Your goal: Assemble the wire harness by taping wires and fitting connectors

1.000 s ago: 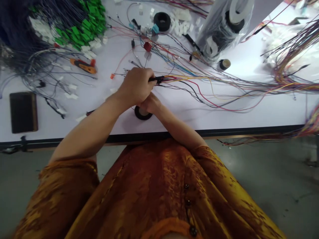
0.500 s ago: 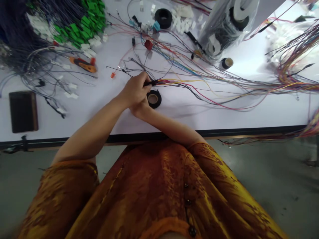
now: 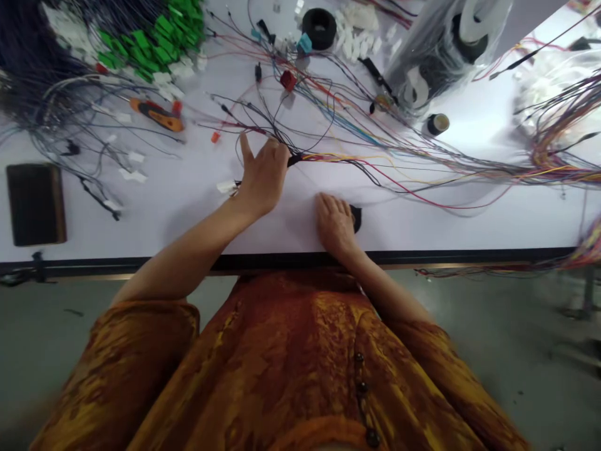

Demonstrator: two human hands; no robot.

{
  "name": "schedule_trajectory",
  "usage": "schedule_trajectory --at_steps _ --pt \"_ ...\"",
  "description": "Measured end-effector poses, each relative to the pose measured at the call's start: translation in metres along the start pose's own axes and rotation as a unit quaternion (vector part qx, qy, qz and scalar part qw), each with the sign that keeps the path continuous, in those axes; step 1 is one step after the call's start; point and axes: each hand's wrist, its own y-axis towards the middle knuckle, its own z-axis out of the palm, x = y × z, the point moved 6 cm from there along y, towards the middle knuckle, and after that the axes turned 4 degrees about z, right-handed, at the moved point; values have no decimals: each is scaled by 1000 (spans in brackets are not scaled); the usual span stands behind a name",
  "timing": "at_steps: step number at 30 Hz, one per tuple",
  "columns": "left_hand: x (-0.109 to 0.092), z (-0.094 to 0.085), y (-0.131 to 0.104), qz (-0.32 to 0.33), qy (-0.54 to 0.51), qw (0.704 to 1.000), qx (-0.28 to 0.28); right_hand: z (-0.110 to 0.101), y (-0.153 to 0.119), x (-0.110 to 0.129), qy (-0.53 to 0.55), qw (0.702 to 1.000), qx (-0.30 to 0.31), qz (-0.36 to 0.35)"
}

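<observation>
My left hand [image 3: 263, 177] is over a wire bundle [image 3: 323, 158], its fingers curled on it beside a black taped section [image 3: 294, 160]; one finger sticks out to the left. Loose wire ends with small terminals fan out beyond those fingers. Lower right, my right hand [image 3: 335, 223] rests low at the table, fingers bent together over a roll of black tape [image 3: 357, 219]. Only the roll's right edge shows; the palm covers the remainder. A small white connector [image 3: 227, 187] lies beside my left wrist.
Green connectors [image 3: 159, 37] on dark wires heap at the upper left, near an orange-handled cutter [image 3: 157, 115]. A dark phone-like slab [image 3: 36, 204] lies far left. Another black tape roll [image 3: 319, 29], a plastic-wrapped stack of rolls [image 3: 436, 62] and a small roll [image 3: 438, 124] sit behind.
My hands, together before, have parted. The right has moved right and toward the table's front edge along with the tape roll. The left remains at the wire bundle, one finger now spread out.
</observation>
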Motion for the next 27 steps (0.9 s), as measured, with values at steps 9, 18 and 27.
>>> schedule_trajectory --at_steps 9,18,27 --pt "-2 43 -64 77 -3 996 48 -58 -11 -20 149 982 -70 -89" --pt "2 41 -85 36 11 999 35 -7 57 27 202 962 74 -167" --pt "7 41 -87 87 46 995 2 -5 103 42 111 986 120 -36"
